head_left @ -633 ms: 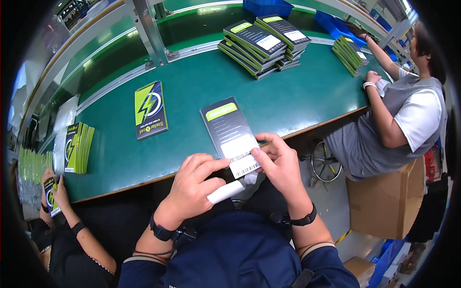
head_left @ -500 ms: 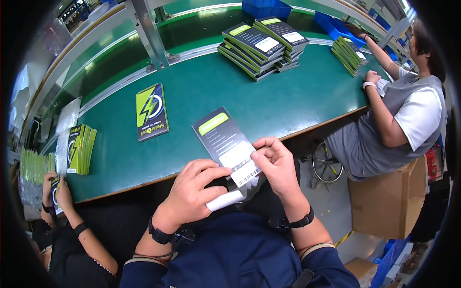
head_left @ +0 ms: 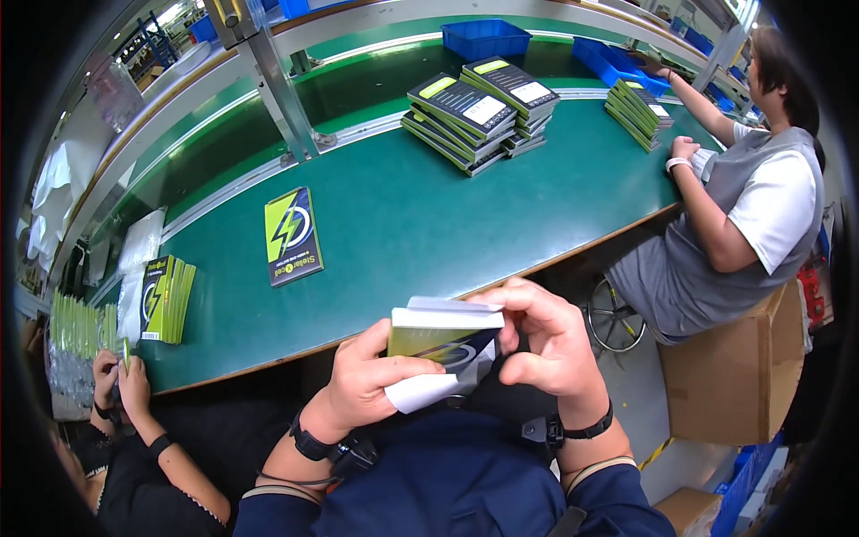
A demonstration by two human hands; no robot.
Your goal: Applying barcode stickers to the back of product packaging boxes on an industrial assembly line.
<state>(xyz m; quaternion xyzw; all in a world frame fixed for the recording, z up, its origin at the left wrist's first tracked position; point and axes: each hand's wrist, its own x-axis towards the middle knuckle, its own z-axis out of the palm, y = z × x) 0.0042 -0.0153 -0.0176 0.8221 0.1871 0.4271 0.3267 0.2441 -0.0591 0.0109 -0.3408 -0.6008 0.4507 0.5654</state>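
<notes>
My left hand (head_left: 362, 376) grips a small flat box (head_left: 416, 340), dark with a green end, tilted so a narrow pale side faces up. A curled white paper strip (head_left: 416, 392) hangs under it by the same fingers. Thin translucent film (head_left: 447, 305) lies along the box's upper edge. At the box's right end is my right hand (head_left: 555, 345), its thumb spread away and its fingers bent by the corner; whether they touch it is hard to make out. Beyond, a similar green and black box (head_left: 293, 237) lies flat on the green table (head_left: 376, 233).
Stacked boxes (head_left: 470, 112) stand at the back, near a blue bin (head_left: 486, 38). Another stack (head_left: 637, 114) is by a co-worker (head_left: 761, 188) on the right. At left, a second co-worker's hands (head_left: 121, 380) work near upright boxes (head_left: 167, 300). A carton (head_left: 734, 371) stands at right.
The box has been tipped from its dark labelled face to show a narrow side and its green front. My right thumb has come off the white label, and that hand has opened out.
</notes>
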